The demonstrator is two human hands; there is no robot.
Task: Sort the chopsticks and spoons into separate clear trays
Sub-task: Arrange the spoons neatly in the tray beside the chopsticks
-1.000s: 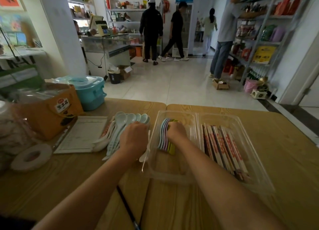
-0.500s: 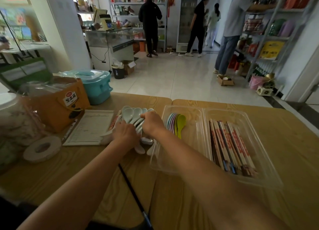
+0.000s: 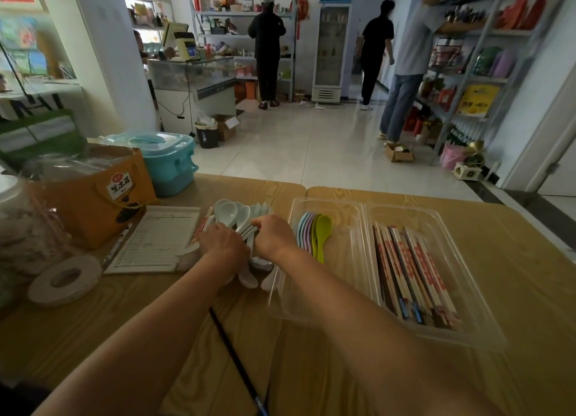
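The left hand (image 3: 223, 244) and right hand (image 3: 274, 236) both gripped the white spoons (image 3: 229, 213), and keeping their bowls nested looked the surest way into the spoon tray (image 3: 327, 201).

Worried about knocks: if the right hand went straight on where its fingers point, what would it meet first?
Probably the pile of white soup spoons, which the right hand seems to touch at its fingertips; depth unclear.

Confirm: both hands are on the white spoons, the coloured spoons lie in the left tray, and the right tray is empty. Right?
No: the right tray is not empty; it holds chopsticks, as the head view shows. The rest stands: left hand and right hand are on the white spoons, and the coloured spoons lie in the left tray.
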